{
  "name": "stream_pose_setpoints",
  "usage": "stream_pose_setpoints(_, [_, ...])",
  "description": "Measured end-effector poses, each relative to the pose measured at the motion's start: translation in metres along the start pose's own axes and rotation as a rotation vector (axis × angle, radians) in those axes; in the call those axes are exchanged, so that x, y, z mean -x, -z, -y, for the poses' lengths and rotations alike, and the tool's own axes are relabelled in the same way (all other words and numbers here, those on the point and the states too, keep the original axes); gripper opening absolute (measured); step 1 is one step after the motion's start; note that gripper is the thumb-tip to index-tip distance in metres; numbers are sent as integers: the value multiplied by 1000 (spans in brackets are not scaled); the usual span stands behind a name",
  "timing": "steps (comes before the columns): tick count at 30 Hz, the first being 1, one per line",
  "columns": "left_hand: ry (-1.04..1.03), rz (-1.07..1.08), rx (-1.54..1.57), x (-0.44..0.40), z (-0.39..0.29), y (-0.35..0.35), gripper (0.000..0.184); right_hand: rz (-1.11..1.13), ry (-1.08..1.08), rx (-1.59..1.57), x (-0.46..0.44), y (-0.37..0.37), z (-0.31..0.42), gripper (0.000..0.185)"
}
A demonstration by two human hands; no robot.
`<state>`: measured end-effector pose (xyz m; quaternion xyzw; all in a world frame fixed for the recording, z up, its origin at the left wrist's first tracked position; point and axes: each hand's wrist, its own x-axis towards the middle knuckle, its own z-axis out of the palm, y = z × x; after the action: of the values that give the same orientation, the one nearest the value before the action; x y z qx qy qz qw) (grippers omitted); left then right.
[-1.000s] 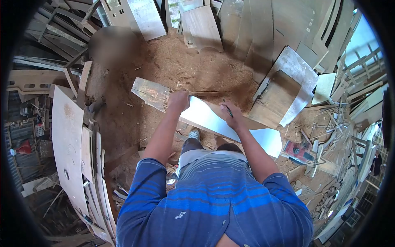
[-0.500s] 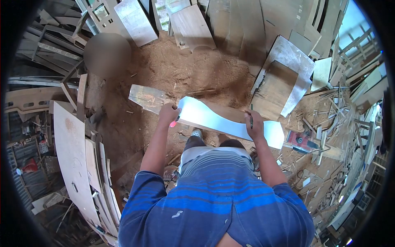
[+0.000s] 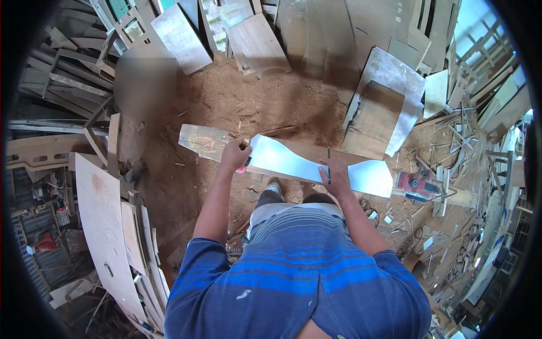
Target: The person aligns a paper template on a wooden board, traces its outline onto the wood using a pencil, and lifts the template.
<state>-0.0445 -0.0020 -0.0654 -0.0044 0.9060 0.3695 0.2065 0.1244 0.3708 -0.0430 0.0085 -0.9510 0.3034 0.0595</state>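
Observation:
A white curved template [image 3: 293,161] lies along a long wooden board [image 3: 206,139] in front of my legs. My left hand [image 3: 236,155] is closed at the template's left end, with a small pink and black object [image 3: 245,165] partly showing under the fingers; what it is I cannot make out. Toward the template's right part, my right hand [image 3: 336,174] rests on its surface and holds a thin dark pen [image 3: 329,169] between the fingers.
A red power tool [image 3: 416,185] sits on the board's right side. Leaning panels [image 3: 257,45] stand at the back, with a stack of boards [image 3: 107,226] at the left. Wood scraps [image 3: 451,226] cover the right floor. Sawdust [image 3: 248,96] spreads beyond the board.
My left hand has moved to the template's left end, where the pink object now shows. My right hand has shifted right along the template, still with the pen.

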Motion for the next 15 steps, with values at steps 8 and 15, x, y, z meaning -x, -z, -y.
stream_pose_setpoints(8, [-48,14,90,36,-45,21,24,19,-23,3,8,-6,2,28])
stream_pose_setpoints(15, [-70,-58,64,35,-25,21,23,28,-43,-6,5,-8,2,28])
